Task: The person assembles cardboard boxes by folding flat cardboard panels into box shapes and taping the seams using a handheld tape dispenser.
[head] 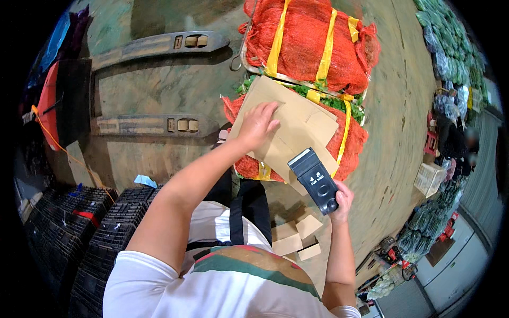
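My left hand rests palm down on overlapping flat cardboard sheets, fingers a little apart. In my right hand is a black hand-held tape dispenser with a serrated metal blade, gripped by its lower end and held over the cardboard's near right corner. Beneath the cardboard lies a red mesh-covered bundle with yellow tape around it. Green leaves poke out along its far edge. A second red mesh bundle, also taped in yellow, lies just beyond.
Two pallet jack forks extend from a red and black body on the left. Black plastic crates are stacked at lower left. An open cardboard box lies near my legs. Bagged greens and people are at right.
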### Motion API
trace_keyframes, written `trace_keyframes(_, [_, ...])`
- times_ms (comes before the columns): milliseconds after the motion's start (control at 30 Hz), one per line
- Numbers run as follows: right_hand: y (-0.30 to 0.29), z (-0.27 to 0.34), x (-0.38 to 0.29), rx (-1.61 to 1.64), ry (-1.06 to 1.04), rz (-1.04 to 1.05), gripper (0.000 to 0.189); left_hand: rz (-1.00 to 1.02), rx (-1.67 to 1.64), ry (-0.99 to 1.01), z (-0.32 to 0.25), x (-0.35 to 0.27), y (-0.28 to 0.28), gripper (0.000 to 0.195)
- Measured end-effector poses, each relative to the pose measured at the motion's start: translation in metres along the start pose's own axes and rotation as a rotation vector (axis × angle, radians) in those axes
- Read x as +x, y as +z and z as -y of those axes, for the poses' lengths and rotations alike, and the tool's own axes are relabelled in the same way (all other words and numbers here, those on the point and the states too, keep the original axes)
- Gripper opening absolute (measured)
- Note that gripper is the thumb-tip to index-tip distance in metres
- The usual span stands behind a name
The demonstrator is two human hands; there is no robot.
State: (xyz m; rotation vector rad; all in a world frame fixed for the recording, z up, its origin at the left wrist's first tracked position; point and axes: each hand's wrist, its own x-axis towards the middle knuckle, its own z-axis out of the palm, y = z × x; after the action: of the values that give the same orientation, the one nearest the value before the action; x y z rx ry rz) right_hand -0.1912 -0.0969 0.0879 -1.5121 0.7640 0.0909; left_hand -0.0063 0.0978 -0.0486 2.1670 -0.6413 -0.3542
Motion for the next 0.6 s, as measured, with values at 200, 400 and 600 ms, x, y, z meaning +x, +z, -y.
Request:
trace_keyframes(200, [-0.006,-0.005,-0.001,-0.061,0.003,0.039,0.057,0.269,-0.761,-0.564,-0.050,-0.014,-0.027,0.026])
trace_keyframes(400, [-0.006,-0.001,0.000,-0.092,0.001,0.064,0.057,0.676,-1.184,-0.664,-0.064,-0.020,-0.020,0.023])
trace_keyframes(600, [0.000,0.014,0.010,-0.224,0.078,0.226,0.064,0.429,-0.971,-0.547,-0.053,-0.029,-0.001,0.013])
